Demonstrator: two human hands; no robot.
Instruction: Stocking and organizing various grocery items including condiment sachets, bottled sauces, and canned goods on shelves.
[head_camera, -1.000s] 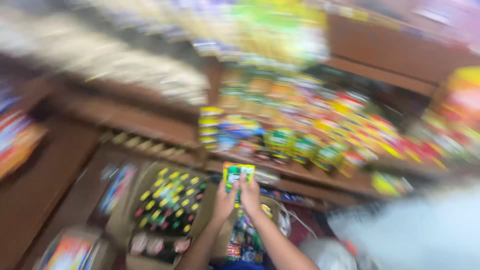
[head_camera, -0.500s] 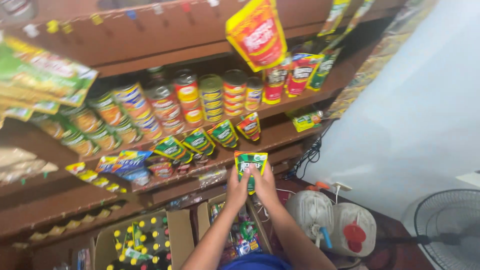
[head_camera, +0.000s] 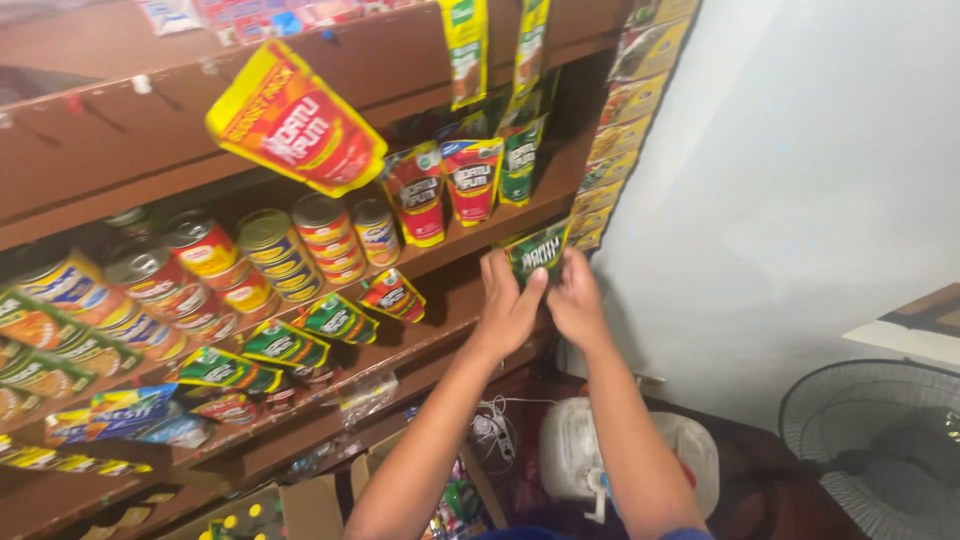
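Note:
Both of my hands are raised toward a wooden shelf (head_camera: 455, 255) and together hold a small green sachet pack (head_camera: 537, 250). My left hand (head_camera: 508, 305) grips its lower left side. My right hand (head_camera: 577, 298) grips its right side. The pack sits right at the shelf's right end, below standing red and green pouches (head_camera: 470, 180). Stacked round tins (head_camera: 330, 235) stand further left on the same shelf.
A large red and yellow pouch (head_camera: 295, 120) hangs from the shelf above. Green sachets (head_camera: 285, 345) lie on a lower shelf. A strip of packets (head_camera: 625, 110) hangs along the white wall. A white plastic container (head_camera: 570, 450) and a floor fan (head_camera: 880, 440) stand below.
The view has swung right and closer to the shelves. My hands have carried the green pack up and right, from in front of the lower shelf to the right end of the tin shelf.

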